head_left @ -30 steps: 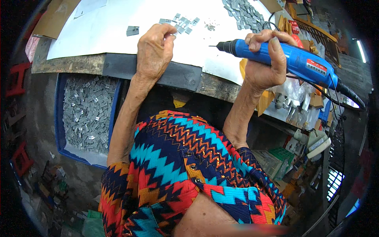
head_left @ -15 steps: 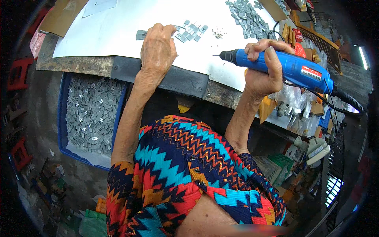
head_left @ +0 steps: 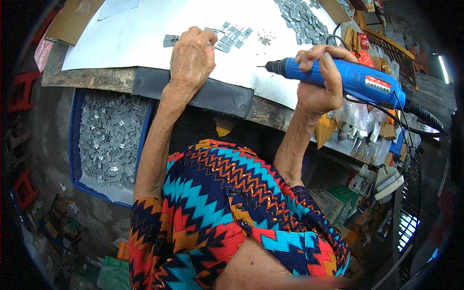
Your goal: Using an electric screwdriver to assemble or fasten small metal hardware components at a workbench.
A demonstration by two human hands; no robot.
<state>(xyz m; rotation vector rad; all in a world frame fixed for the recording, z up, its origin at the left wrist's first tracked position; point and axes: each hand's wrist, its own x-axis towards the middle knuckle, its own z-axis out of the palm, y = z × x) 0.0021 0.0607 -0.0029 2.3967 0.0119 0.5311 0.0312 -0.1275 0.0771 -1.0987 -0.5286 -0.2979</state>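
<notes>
My right hand (head_left: 321, 82) is wrapped round a blue electric screwdriver (head_left: 360, 82), whose thin bit points left above the white tabletop. A black cable runs from its rear end. My left hand (head_left: 193, 58) rests at the table's near side with curled fingers, their tips hidden under the hand. One flat grey piece (head_left: 170, 40) pokes out to its left. Just right of it lies a small group of flat grey pieces (head_left: 234, 36), with a scatter of tiny screws (head_left: 266, 37) farther right.
A large heap of grey pieces (head_left: 302, 21) lies at the back right. Below the table's left end stands a blue crate (head_left: 75, 145) full of small grey parts. Cardboard boxes (head_left: 72, 21) stand at the table corners. Clear plastic bags (head_left: 360, 121) crowd the right side.
The screwdriver in my right hand has shifted slightly left. My left hand stays almost in place, still curled beside the grey pieces.
</notes>
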